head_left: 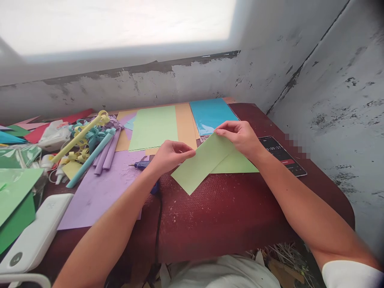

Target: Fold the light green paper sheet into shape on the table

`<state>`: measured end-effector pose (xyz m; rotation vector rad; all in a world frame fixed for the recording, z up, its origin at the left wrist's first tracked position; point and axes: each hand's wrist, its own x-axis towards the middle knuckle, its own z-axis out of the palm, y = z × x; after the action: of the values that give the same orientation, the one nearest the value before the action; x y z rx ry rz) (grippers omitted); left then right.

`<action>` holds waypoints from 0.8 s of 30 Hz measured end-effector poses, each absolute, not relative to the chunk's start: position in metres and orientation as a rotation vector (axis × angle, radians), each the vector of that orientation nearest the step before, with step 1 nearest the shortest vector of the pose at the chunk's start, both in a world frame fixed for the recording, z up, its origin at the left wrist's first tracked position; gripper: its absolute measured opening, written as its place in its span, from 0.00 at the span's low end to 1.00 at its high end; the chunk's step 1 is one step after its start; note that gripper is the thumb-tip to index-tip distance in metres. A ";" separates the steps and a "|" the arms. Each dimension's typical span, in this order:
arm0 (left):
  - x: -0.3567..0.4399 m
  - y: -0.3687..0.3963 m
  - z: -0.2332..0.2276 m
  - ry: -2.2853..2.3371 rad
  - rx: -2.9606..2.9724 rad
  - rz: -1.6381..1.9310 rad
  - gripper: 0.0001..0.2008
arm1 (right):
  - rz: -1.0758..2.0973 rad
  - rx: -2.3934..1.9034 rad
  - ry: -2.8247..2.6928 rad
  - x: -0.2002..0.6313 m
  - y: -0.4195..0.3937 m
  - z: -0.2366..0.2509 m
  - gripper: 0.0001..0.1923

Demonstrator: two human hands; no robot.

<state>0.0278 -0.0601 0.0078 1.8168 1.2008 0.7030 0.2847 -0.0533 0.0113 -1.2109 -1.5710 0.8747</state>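
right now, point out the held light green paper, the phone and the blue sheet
Held light green paper point(203, 163), head view: middle of its upper layer
Phone point(283, 155), head view: its screen
Blue sheet point(213, 115), head view: middle of its surface

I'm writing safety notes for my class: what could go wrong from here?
The light green paper might crease crookedly if the left hand or right hand slips from its upper edge, which they pinch. The blue tool lies partly hidden by the left arm, which could knock it. The black cord runs toward the table's near edge and might snag.
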 end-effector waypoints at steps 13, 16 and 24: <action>0.033 -0.060 0.002 1.091 1.714 0.833 0.15 | 0.800 -1.271 -1.698 0.275 -0.058 0.008 0.14; 0.033 -0.059 0.000 1.095 1.725 0.815 0.13 | 0.828 -1.283 -1.741 0.277 -0.056 0.007 0.12; 0.034 -0.062 -0.004 1.206 1.954 0.966 0.06 | 0.741 -1.237 -1.778 0.279 -0.053 0.003 0.16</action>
<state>0.0342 -0.0615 -0.0040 1.9545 1.2063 0.9663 0.2791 -0.0532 0.0028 -1.2369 -1.7778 0.7414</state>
